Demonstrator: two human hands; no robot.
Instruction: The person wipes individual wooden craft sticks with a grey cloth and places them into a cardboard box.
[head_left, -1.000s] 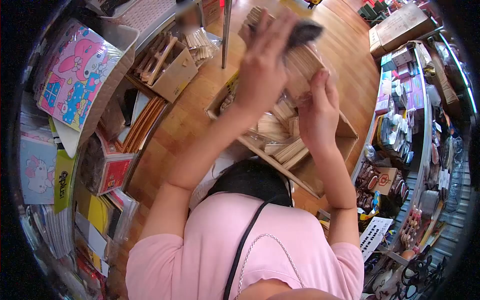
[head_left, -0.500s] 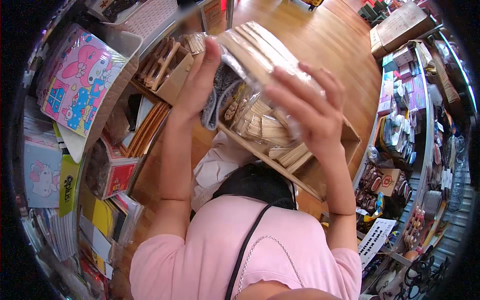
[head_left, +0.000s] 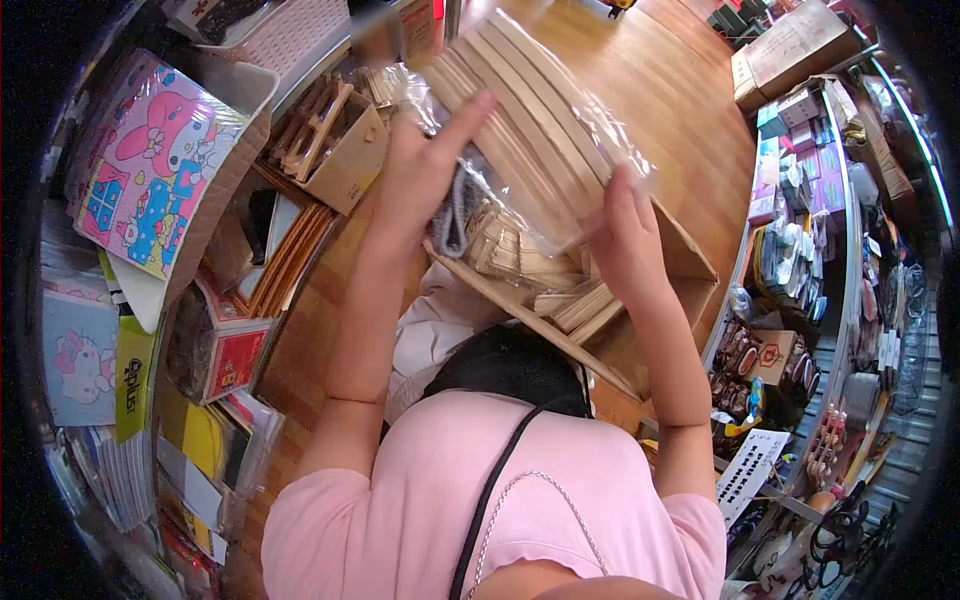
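Observation:
A clear plastic pack of flat wooden sticks [head_left: 520,130] is held up at a slant in front of me. My left hand [head_left: 435,165] grips its left end, thumb across the top. At the lower right corner, my right hand [head_left: 628,235] closes on the wrapper with the thumb up. Under the pack is an open cardboard box [head_left: 690,290], holding bagged wooden pieces [head_left: 505,245] and loose flat sticks [head_left: 585,312]. A folded grey cloth [head_left: 456,212] shows just below my left hand, at the box's left side.
Left shelves carry a small box of wooden items [head_left: 345,150], a pink cartoon-printed pack [head_left: 160,165], and notebooks. On the right, a long shelf holds packaged goods [head_left: 800,240] and a printed sign [head_left: 750,478]. A large carton [head_left: 795,55] stands at the far right on the wooden floor.
The pack has turned flatter toward me, showing its broad face. My right hand has slid from over its top to the lower right corner; my left thumb has moved onto the pack.

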